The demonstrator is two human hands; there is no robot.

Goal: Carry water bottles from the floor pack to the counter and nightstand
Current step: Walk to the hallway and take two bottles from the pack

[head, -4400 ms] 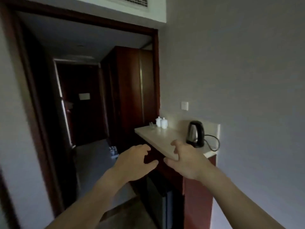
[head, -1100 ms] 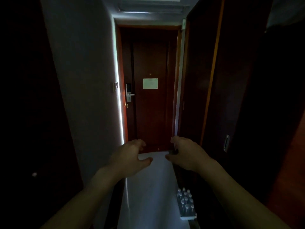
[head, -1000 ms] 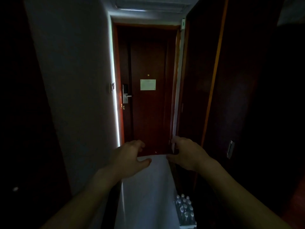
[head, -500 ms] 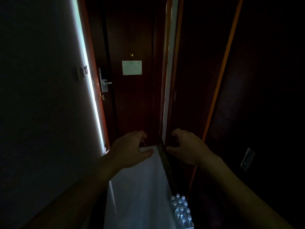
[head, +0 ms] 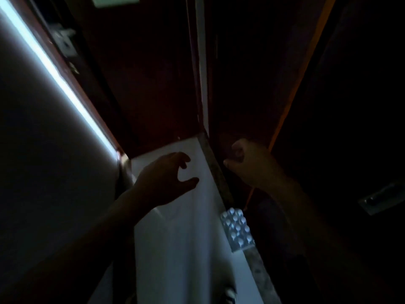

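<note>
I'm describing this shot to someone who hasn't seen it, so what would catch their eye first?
Probably the bright strip of light slanting down the left side of the dark hallway. Next, the two bare hands held out in the middle, the left hand over the pale floor and the right hand against the dark wood, both empty with loosely curled fingers. Below the right hand, a pack of water bottles sits at the floor's right edge.

The pack of water bottles (head: pixel 237 229) sits on the pale floor (head: pixel 186 238), pushed up against the dark skirting strip (head: pixel 221 185) that runs along the floor's right edge. It is a tight block of upright clear bottles seen from above, their white caps in neat rows. Dim light blurs the wrapping and labels beyond telling.
</note>
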